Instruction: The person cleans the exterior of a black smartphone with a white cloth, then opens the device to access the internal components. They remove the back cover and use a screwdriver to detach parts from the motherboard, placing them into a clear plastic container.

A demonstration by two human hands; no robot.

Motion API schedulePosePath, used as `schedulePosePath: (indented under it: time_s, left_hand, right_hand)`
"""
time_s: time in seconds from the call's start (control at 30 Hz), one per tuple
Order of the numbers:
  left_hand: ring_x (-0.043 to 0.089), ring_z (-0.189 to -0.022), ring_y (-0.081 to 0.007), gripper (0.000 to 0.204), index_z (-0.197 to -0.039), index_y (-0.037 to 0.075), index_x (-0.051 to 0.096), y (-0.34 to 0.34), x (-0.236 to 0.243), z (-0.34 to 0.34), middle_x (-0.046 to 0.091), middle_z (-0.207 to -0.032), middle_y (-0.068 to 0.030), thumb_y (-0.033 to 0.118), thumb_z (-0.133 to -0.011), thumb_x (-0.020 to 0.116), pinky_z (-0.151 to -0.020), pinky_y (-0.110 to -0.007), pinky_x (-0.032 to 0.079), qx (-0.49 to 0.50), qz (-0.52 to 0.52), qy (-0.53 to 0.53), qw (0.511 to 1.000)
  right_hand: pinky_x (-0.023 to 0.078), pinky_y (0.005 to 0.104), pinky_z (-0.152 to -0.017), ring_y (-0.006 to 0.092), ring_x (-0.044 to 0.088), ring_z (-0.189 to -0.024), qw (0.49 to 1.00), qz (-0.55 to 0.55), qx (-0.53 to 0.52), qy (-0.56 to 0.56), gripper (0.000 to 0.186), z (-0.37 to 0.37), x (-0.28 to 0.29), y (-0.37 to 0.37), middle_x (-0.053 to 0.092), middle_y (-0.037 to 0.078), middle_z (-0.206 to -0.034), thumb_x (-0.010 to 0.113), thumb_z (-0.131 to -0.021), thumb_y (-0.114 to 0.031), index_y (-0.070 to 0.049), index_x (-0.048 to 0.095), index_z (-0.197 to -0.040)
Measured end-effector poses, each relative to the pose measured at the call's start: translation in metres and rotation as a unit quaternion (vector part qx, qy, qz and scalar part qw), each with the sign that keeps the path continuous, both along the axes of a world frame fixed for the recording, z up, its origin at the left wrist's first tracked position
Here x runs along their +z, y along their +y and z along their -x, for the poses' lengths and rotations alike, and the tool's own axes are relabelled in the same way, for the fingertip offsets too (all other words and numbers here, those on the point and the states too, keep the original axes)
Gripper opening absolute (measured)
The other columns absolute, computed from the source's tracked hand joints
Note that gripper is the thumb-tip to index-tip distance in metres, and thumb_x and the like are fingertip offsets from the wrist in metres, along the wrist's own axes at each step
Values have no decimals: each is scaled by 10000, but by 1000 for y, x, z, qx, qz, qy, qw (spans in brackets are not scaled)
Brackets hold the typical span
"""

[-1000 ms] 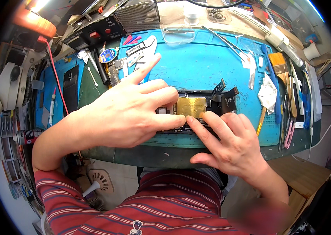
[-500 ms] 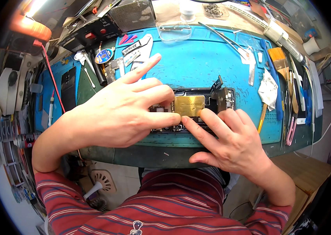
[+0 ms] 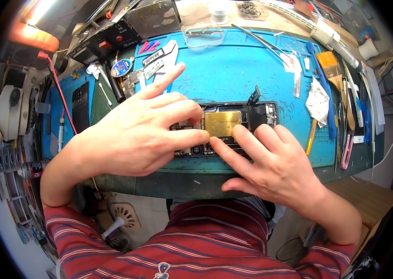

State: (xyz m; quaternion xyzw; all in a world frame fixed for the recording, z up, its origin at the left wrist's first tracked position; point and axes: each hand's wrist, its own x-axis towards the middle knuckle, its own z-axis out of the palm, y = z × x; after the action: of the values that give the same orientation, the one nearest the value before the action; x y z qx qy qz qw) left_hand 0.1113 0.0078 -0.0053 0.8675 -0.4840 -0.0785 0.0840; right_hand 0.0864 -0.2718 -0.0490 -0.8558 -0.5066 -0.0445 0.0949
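An opened black phone (image 3: 228,140) lies left to right on a blue mat (image 3: 233,69), its inner parts (image 3: 197,149) bare, with a shiny gold rectangle (image 3: 222,123) near its middle, a thin dark flap (image 3: 253,97) standing up toward its right end, and its left end partly hidden.

The plate (image 3: 223,122) is gold, the opened device (image 3: 196,150) mostly black, the mat (image 3: 219,65) bright blue. The shirt (image 3: 215,232) is dark red, striped in 2 colours, white and navy. The cable (image 3: 59,88) is red, the crumpled sheet (image 3: 317,101) white.
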Motion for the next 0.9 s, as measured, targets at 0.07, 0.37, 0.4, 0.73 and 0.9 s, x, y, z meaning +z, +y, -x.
schedulePosePath:
  time_s: [0.07,0.37,0.4,0.73,0.9]
  left_hand:
    - [651,-1073,-229,548,-1229,160,703,-1,0,1,605,-1145,-43,31,-697,674,-1280,-624,216,0,-4,-3,1000]
    - [641,-1099,-229,560,-1260,169,685,-4,4,6,605,-1168,-49,42,-715,686,-1281,-625,209,4,-22,-12,1000]
    - [641,-1100,-229,562,-1264,170,682,-4,5,5,605,-1171,-50,43,-717,689,-1281,-625,209,4,-24,-9,1000]
    - [629,-1148,-212,588,-1294,212,693,-9,4,15,593,-1158,-45,80,-722,725,-1274,-627,231,15,-39,-45,998]
    - [619,-1171,-210,562,-1260,220,723,-5,-2,21,589,-1155,-47,86,-714,737,-1269,-630,248,24,-21,-59,998]
  right_hand:
    - [447,341,-801,210,527,-1022,1000,-6,2,1,703,1,0,1,568,56,-1208,685,-838,-556,-88,640,-1360]
    - [451,341,-866,225,536,-1098,998,-60,-8,-9,754,10,-10,4,578,84,-1278,717,-819,-544,1,654,-1336]
    - [456,347,-882,230,541,-1103,998,-66,-8,-10,755,10,-10,5,583,91,-1266,718,-817,-540,13,655,-1328]
    - [496,414,-967,295,592,-1077,991,-133,0,-12,726,14,-13,3,631,137,-1123,729,-790,-499,49,658,-1261]
    - [475,377,-934,246,600,-1035,991,-123,8,-44,673,15,-13,6,640,97,-1072,694,-837,-499,20,629,-1260]
